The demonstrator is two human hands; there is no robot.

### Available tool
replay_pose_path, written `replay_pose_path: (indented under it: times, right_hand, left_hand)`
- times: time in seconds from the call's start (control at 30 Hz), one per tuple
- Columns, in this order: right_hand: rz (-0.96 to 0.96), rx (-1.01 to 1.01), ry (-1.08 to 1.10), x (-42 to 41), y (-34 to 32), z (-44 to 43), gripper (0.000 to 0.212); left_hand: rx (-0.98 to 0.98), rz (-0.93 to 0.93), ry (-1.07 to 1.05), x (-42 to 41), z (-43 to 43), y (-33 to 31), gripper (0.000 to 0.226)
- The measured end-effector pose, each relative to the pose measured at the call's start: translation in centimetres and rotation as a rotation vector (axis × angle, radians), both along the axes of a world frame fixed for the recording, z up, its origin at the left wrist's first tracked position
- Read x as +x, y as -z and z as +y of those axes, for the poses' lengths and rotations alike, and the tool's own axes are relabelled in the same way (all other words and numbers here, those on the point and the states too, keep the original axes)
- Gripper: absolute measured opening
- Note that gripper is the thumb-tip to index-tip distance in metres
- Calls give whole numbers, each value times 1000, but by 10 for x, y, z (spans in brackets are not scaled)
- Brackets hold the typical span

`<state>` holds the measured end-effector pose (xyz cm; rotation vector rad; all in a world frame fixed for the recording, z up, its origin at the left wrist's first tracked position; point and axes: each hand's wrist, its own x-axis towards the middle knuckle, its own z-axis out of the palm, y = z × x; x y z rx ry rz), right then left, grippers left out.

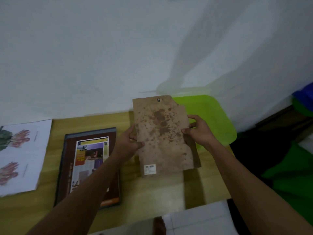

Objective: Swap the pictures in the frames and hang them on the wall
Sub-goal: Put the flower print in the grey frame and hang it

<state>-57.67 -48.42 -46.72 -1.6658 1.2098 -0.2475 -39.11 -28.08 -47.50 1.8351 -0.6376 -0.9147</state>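
I hold a stained brown backing board (162, 138) upright above the wooden table (152, 192), its back side toward me. A small metal hanger sits at its top edge and a barcode sticker near its bottom. My left hand (130, 141) grips its left edge and my right hand (198, 131) grips its right edge. A dark frame (89, 167) with a colourful printed picture in it lies flat on the table to the left, partly under my left forearm. Further left lies a loose white sheet with pink flowers (20, 156).
A white wall (118, 56) rises straight behind the table. A bright green stool or seat (211, 119) stands behind the board on the right. Dark furniture and green and blue items fill the far right. White floor tiles (194, 219) show below the table's front edge.
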Motion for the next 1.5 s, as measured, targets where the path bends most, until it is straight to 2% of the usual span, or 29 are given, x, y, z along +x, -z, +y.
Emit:
replay_pose_path:
  times: [0.17, 0.37, 0.47, 0.67, 0.87, 0.93, 1.07, 1.17, 1.3, 1.5]
  right_hand:
    - [109, -135, -18, -8, 15, -28, 62]
    - [321, -472, -126, -19, 25, -39, 38]
    - [406, -579, -217, -26, 30, -39, 31]
    - [385, -556, -265, -30, 31, -40, 41]
    - [309, -617, -280, -24, 15, -24, 16]
    - [294, -626, -316, -15, 8, -7, 14]
    - [285, -634, -386, 17, -10, 44, 22]
    - [292, -659, -472, 49, -14, 90, 19]
    - [242, -579, -540, 92, -7, 158, 40]
    - [347, -446, -606, 138, 37, 245, 32]
  left_hand:
    - [100, -150, -6, -14, -38, 15, 81]
    - [157, -275, 19, -24, -64, 20, 75]
    - [185, -369, 45, -27, -69, 20, 73]
    - [191, -517, 126, -28, -64, 26, 83]
    - [168, -590, 110, -21, -40, 17, 76]
    - [159, -598, 75, -14, -20, 15, 69]
    - [243, -606, 29, 5, 40, 16, 53]
    - [275, -609, -21, 24, 91, 20, 40]
    - [316, -581, -65, 49, 156, 24, 43]
    - [381, -597, 40, 80, 222, 41, 36]
